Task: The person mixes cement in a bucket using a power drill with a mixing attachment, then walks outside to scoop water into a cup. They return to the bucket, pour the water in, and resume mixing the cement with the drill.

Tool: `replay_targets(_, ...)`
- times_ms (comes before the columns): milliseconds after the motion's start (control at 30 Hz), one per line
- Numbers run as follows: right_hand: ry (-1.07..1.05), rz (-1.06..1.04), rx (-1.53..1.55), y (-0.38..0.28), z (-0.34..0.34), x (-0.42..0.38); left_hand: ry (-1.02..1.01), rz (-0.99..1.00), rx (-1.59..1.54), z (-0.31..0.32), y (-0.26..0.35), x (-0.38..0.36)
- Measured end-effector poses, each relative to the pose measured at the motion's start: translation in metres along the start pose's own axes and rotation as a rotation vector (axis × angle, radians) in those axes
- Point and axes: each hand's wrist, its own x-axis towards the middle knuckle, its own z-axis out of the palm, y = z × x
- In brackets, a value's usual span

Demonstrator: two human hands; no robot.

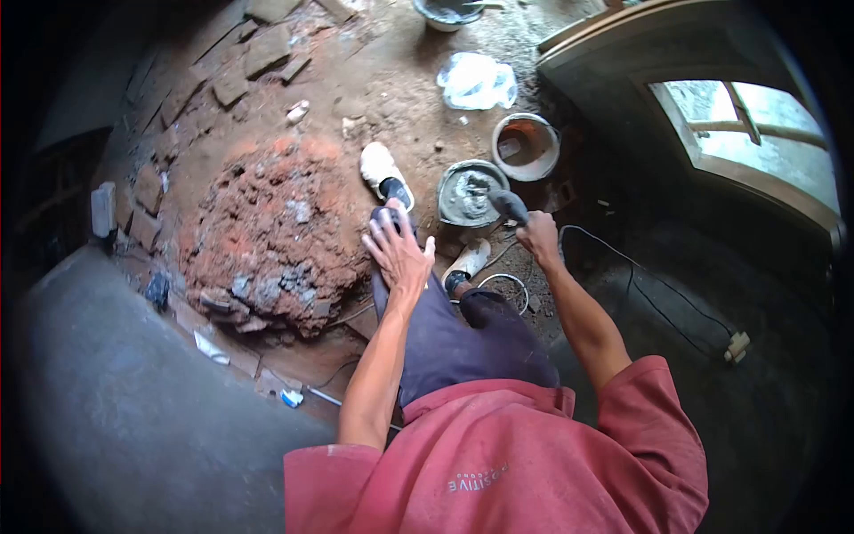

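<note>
My left hand lies flat on my raised knee, fingers spread and holding nothing. My right hand is closed around a dark tool. The tool's end sits at the rim of a round pan of grey mortar. A black cable runs from near that hand to a plug on the floor. My white shoes stand on the dirt beside the pan.
A heap of red brick rubble lies left of my legs. An orange-stained bucket, a plastic bag and another pan sit beyond. Loose bricks line the upper left. A window opens at right.
</note>
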Motion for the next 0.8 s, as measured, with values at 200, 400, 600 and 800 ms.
replay_targets(200,-0.201,-0.069,0.228,-0.003,-0.001,-0.019,-0.683,-0.38,-1.261,0.114,0.1,-0.017)
replay_targets(400,-0.788,-0.104,0.375,0.017,-0.054,0.027,-0.669,-0.475,-1.441,0.128,0.136,-0.027)
replay_targets(600,0.055,0.02,0.117,0.115,0.06,0.176,-0.776,-0.702,-1.619,0.096,0.137,-0.032)
replay_targets(800,-0.131,-0.246,-0.455,0.129,0.176,0.323,-0.967,-0.596,-1.428,0.094,0.121,-0.02)
